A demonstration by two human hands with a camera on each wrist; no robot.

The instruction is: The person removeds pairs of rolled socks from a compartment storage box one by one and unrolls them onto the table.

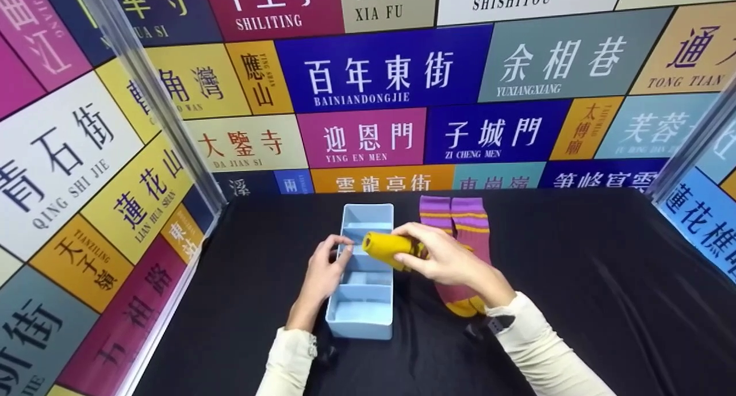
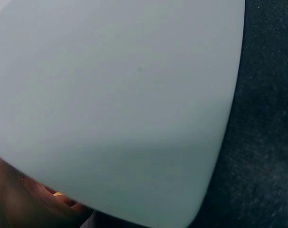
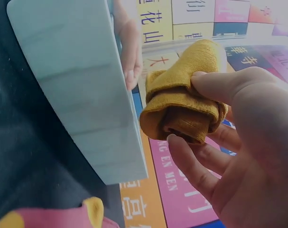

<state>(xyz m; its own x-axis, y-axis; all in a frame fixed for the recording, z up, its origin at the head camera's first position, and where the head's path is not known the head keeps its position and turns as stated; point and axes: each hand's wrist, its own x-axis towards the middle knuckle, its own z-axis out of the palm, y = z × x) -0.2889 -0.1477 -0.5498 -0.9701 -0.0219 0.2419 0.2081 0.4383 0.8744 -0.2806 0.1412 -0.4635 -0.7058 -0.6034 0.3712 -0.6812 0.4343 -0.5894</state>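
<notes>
A light blue storage box (image 1: 360, 330) with several compartments in a row stands lengthwise on the black cloth. My left hand (image 1: 326, 269) is at its left side, with bent fingers and thumb at the rim. In the right wrist view, the left hand's fingers (image 3: 129, 57) show past the box's upper edge. My right hand (image 1: 443, 257) holds a rolled-up pair of yellow socks (image 1: 386, 248) over the box's right rim. Thumb and fingers pinch the roll, and its folded cuff (image 3: 181, 102) faces the wrist camera. The box wall (image 2: 120, 95) fills most of the left wrist view.
A pair of pink socks (image 1: 468, 238) with purple cuffs and yellow toes lies flat to the right of the box, partly behind my right hand. Black cloth (image 1: 575, 304) covers the table. Colourful sign-covered panels (image 1: 368, 137) rise behind it and at both sides.
</notes>
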